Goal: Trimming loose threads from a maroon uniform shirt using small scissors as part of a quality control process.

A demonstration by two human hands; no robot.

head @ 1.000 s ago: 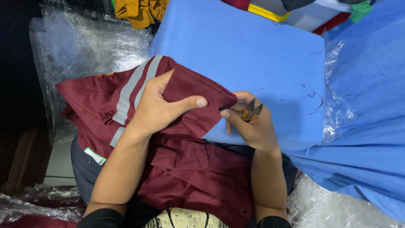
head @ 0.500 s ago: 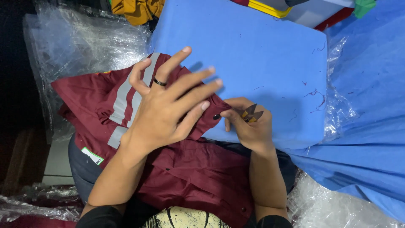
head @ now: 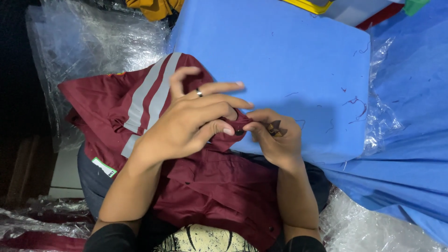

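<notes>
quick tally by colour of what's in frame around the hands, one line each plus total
Maroon: 1, the shirt with grey stripes, pinched at its edge by the left hand and right hand
Blue: 1, the cloth-covered board
Silver: 1, the ring on the left hand
Dark: 1, the small tool in the right hand
Clear: 1, the plastic wrap
Total: 5

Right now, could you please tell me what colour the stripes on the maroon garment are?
Grey stripes on the maroon garment, clearest in the head view.
</notes>
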